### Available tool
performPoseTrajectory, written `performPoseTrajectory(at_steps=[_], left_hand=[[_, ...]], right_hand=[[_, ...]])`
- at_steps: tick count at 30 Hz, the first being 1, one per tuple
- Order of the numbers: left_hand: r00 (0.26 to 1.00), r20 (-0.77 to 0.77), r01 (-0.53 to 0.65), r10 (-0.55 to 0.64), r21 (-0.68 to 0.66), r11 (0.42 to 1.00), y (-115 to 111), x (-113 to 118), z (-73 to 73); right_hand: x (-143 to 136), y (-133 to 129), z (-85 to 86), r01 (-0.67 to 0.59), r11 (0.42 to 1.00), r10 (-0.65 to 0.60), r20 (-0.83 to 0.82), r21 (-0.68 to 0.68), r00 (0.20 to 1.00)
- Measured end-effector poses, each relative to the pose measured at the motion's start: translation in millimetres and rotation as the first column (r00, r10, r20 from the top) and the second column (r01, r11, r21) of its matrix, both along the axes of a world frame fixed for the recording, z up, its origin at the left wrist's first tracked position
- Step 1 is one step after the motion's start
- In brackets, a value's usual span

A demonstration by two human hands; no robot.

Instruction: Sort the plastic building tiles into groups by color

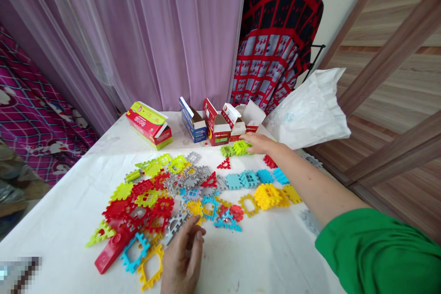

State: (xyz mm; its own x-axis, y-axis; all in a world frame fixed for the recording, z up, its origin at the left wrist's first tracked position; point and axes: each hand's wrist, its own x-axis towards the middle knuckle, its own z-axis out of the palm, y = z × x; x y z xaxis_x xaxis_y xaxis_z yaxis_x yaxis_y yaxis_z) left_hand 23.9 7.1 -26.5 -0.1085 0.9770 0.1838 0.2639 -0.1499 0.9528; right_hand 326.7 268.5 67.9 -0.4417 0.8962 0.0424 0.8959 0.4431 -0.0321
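Note:
My right hand (257,143) is stretched to the far side of the table, its fingers on a small group of lime-green interlocking building pieces (241,148). Its fingertips are partly hidden, but they appear to grip the green pieces. Near the front edge rests my left hand (182,257), loosely curled with a gap between thumb and fingers and nothing visible in it. Beside its fingers lie a grey notched piece (175,227) and a yellow frame piece (150,267). Stacked yellow pieces (268,196) and a row of blue pieces (248,179) lie below my right forearm.
A mixed heap of red, grey, green and yellow pieces (161,193) covers the left middle of the white table. Along the back stand a red-and-green box (149,124), a blue box (193,121), a red box (216,124) and a white plastic bag (310,110).

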Motion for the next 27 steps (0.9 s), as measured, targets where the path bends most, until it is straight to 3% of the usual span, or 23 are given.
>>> performPoseTrajectory(at_steps=[4, 8, 10, 13, 17, 22, 25, 27], left_hand=[[0.999, -0.027, -0.030, 0.032, 0.059, 0.998, 1.2, 1.0, -3.2], [0.999, -0.050, 0.000, 0.005, 0.088, 0.996, 2.1, 2.1, -4.8], [0.999, -0.049, 0.006, -0.001, 0.087, 0.996, 2.5, 2.4, -3.1], [0.999, -0.044, 0.017, -0.014, 0.073, 0.997, 2.7, 2.5, 3.8], [0.997, -0.062, 0.048, -0.042, 0.108, 0.993, 2.5, 1.5, 16.8], [0.996, -0.088, 0.044, -0.030, 0.161, 0.986, 2.8, 0.9, 22.2], [0.993, -0.113, 0.036, -0.017, 0.168, 0.985, 3.6, 0.8, 20.9], [0.991, -0.135, 0.014, 0.008, 0.163, 0.987, 4.0, 0.3, 21.2]], right_hand=[[-10.1, -27.5, 11.4, 0.011, 1.000, -0.011, 0.042, 0.018, 0.999], [-43.2, -85.5, 12.8, -0.048, 0.990, 0.068, -0.159, 0.131, 0.985], [-69.0, -125.3, 9.4, -0.100, 0.984, 0.146, -0.336, 0.151, 0.931], [-109.8, -185.6, 8.7, -0.255, 0.954, 0.301, -0.543, 0.160, 0.784], [-143.2, -238.5, 33.0, -0.403, 0.897, 0.421, -0.624, 0.180, 0.658], [-146.3, -254.2, 68.3, -0.442, 0.870, 0.465, -0.661, 0.219, 0.588], [-148.2, -246.2, 60.6, -0.438, 0.872, 0.457, -0.689, 0.220, 0.562], [-152.3, -237.6, 46.3, -0.414, 0.894, 0.412, -0.684, 0.174, 0.602]])
